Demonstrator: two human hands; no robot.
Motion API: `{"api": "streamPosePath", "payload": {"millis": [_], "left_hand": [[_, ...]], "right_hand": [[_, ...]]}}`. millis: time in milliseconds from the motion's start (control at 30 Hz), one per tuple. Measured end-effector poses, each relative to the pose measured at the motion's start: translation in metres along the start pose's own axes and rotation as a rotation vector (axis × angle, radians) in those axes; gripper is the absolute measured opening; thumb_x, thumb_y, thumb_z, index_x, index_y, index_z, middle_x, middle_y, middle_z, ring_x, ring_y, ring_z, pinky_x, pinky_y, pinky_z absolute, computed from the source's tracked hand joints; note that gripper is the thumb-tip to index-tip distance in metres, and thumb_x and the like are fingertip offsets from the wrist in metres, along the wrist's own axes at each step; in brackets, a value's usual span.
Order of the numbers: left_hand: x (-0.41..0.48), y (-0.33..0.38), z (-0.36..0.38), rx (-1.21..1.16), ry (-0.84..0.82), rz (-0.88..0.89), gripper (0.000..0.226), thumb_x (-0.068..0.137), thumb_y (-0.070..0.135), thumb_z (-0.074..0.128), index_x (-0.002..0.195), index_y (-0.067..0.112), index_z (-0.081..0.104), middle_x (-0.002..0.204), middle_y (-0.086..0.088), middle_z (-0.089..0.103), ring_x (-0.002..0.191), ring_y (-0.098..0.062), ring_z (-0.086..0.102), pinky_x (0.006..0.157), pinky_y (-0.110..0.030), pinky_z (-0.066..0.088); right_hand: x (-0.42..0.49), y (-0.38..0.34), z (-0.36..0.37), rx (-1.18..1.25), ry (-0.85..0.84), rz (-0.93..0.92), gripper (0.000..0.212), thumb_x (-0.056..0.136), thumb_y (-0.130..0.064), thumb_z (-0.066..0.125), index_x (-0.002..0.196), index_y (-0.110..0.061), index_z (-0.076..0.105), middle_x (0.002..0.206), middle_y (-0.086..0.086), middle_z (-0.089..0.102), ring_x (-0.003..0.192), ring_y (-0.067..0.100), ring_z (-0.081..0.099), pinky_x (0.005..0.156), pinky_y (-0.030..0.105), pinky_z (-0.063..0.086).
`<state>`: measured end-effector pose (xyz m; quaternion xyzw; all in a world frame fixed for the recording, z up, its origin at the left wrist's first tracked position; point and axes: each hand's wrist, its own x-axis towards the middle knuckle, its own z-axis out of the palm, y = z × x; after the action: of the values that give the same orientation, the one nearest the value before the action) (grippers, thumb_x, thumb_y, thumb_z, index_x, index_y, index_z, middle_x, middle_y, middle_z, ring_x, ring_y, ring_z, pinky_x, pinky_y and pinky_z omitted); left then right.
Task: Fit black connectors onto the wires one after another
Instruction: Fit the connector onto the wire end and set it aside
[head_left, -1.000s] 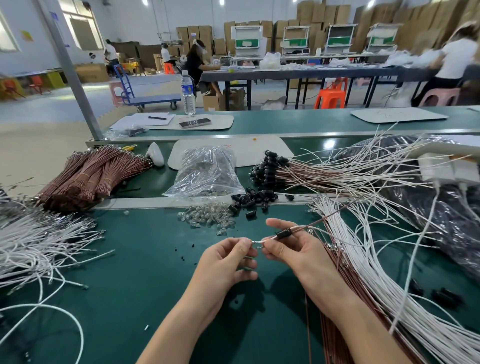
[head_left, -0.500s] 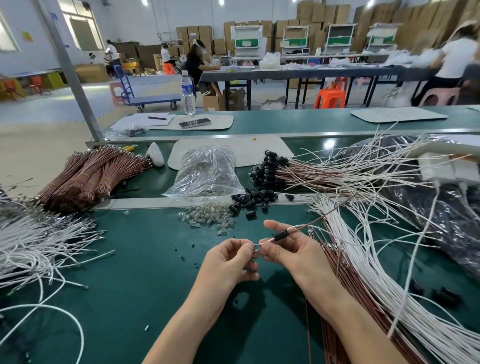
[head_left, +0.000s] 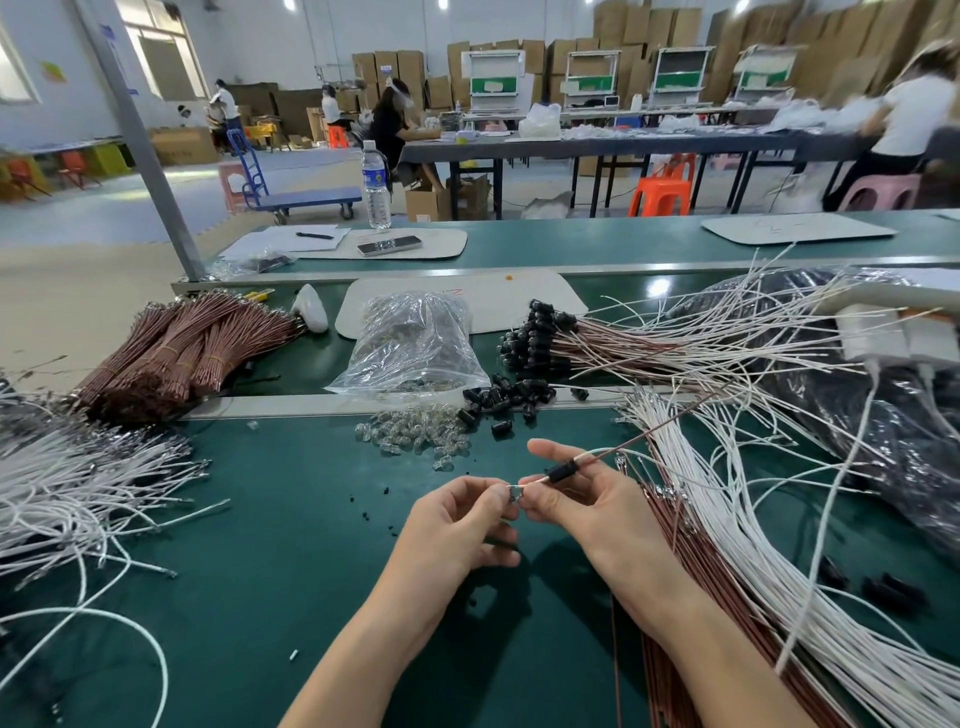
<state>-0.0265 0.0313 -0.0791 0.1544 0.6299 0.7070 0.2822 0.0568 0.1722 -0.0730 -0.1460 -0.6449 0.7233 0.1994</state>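
Over the green bench my right hand (head_left: 576, 493) pinches a brown and a white wire (head_left: 639, 441) near their ends. A black connector (head_left: 562, 472) sits threaded on these wires just above my right fingers. My left hand (head_left: 462, 525) pinches the small metal terminal (head_left: 514, 491) at the wires' tip, fingertips almost touching those of the right. Loose black connectors (head_left: 501, 402) lie in a small heap further back on the bench. Behind them lies a bunch of wires with connectors fitted (head_left: 540, 338).
Small clear bulbs (head_left: 415, 434) lie scattered before a clear plastic bag (head_left: 415, 343). White and brown wires (head_left: 753, 545) fan out on the right, white wires (head_left: 72, 483) on the left, tied brown bundles (head_left: 182, 353) at the back left. A black bag (head_left: 883, 415) fills the far right.
Both hands have stayed nearly in place. The black connector has slid a little up the wire away from the terminal, and my left fingertips closed tighter on the tip.
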Motion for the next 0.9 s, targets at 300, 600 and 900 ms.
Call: {"api": "streamPosePath", "payload": {"millis": [300, 600, 900], "left_hand": [[-0.0032, 0.0023, -0.0028, 0.001, -0.051, 0.022, 0.009, 0.097, 0.013, 0.065, 0.094, 0.005, 0.067, 0.085, -0.004, 0.073, 0.072, -0.018, 0.066, 0.064, -0.031, 0.057], [-0.0081, 0.009, -0.0017, 0.008, -0.123, 0.02, 0.009, 0.1, 0.01, 0.059, 0.092, 0.005, 0.057, 0.086, -0.005, 0.072, 0.072, -0.018, 0.066, 0.064, -0.033, 0.056], [-0.0089, 0.0064, 0.0014, 0.074, -0.075, 0.048, 0.013, 0.101, 0.011, 0.056, 0.102, -0.001, 0.061, 0.082, 0.0, 0.069, 0.074, -0.017, 0.066, 0.066, -0.033, 0.058]], "right_hand": [[0.0009, 0.002, 0.0018, 0.129, -0.002, 0.026, 0.044, 0.076, -0.014, 0.079, 0.119, -0.021, 0.069, 0.089, 0.011, 0.078, 0.085, 0.019, 0.076, 0.075, 0.02, 0.058], [0.001, 0.003, 0.0031, 0.235, -0.004, 0.04, 0.035, 0.073, -0.016, 0.082, 0.107, -0.023, 0.075, 0.083, 0.01, 0.075, 0.084, 0.023, 0.075, 0.076, 0.022, 0.058], [0.0012, 0.0029, 0.0054, 0.236, 0.027, 0.043, 0.044, 0.066, -0.02, 0.084, 0.109, -0.017, 0.073, 0.08, 0.007, 0.074, 0.08, 0.018, 0.075, 0.074, 0.021, 0.058]]}}
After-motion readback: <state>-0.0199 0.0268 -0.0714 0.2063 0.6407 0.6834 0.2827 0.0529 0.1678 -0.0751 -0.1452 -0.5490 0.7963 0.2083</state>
